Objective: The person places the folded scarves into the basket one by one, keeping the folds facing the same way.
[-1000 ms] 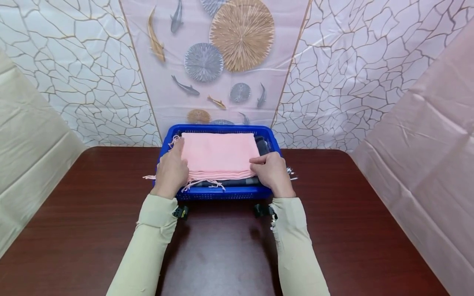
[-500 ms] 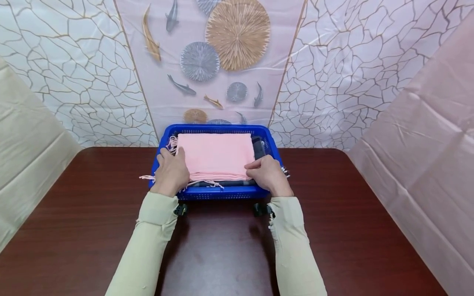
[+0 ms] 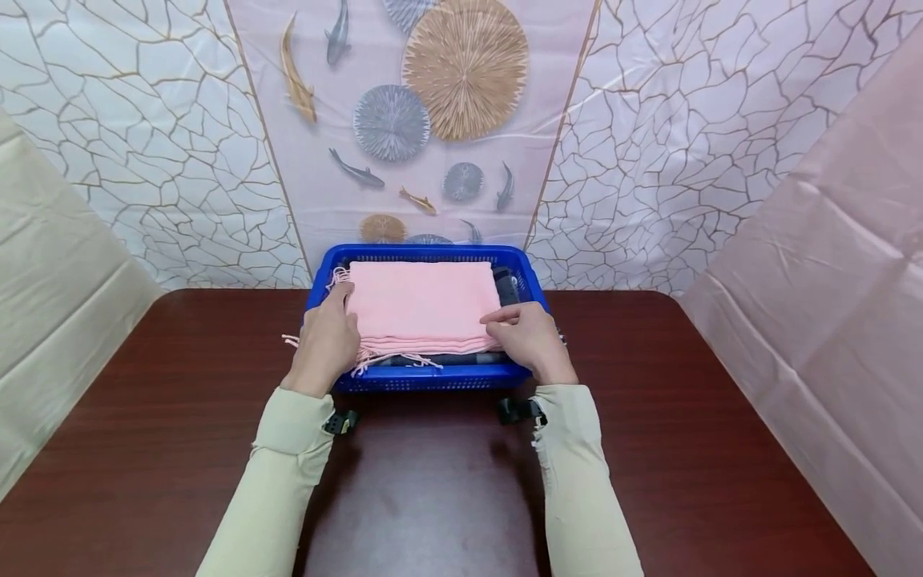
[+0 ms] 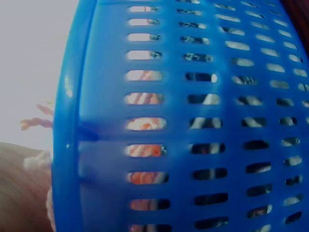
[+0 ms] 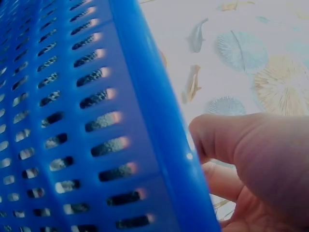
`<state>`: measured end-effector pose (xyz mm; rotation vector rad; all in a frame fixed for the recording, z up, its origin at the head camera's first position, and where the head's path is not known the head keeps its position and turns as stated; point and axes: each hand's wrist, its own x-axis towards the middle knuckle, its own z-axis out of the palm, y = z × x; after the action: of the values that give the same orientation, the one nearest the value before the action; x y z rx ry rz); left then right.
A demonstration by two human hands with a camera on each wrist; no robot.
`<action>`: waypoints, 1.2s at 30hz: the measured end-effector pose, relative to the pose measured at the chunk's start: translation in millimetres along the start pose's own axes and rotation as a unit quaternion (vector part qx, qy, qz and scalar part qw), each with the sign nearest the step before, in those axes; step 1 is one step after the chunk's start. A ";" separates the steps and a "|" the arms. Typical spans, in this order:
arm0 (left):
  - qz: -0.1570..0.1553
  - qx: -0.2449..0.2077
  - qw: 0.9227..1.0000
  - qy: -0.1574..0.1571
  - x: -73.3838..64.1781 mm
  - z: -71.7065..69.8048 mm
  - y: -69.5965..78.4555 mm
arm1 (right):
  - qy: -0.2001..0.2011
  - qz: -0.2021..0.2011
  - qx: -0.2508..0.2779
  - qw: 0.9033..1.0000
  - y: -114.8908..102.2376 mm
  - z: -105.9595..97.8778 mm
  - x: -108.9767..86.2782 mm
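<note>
A folded pink scarf (image 3: 421,300) with fringe lies in the blue plastic basket (image 3: 433,377), on top of dark checked cloth (image 3: 507,286). At its left edge my left hand (image 3: 324,340) rests with the fingers fairly straight, touching the side of the stack. My right hand (image 3: 532,336) is at the front right corner, where thumb and index finger come together on the pink fabric. The right wrist view shows that hand's bent thumb (image 5: 219,133) beyond the basket rim. In the left wrist view the basket wall (image 4: 104,145) hides most of the left hand.
The basket stands at the back of a dark brown table (image 3: 425,481), close to a patterned cloth backdrop (image 3: 303,184). Pink tassels (image 3: 404,358) spread over the front of the stack, and one strand (image 3: 290,340) sticks out past the left rim.
My left hand was loosely spread by the scarf's left side half a second ago; its fingers now lie forward along that edge. My right hand stays at the right corner, with only slight movement.
</note>
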<state>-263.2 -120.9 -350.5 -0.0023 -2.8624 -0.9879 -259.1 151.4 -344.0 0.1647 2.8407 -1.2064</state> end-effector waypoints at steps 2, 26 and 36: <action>0.002 0.000 1.000 -0.009 0.5 -0.8 -0.1 | 0.003 0.011 0.016 1.000 -0.5 -0.7 -0.8; 0.033 0.088 0.992 -0.080 10.2 6.4 -1.7 | 0.012 -0.025 -0.010 1.000 -5.0 3.2 2.1; 0.050 0.099 0.993 -0.045 0.7 -1.1 1.9 | 0.002 -0.026 -0.101 0.995 -10.2 -1.7 -10.2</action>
<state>-263.6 -120.2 -348.4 -0.1771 -2.9949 -0.7006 -250.2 144.8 -334.7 0.0849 2.9636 -0.9192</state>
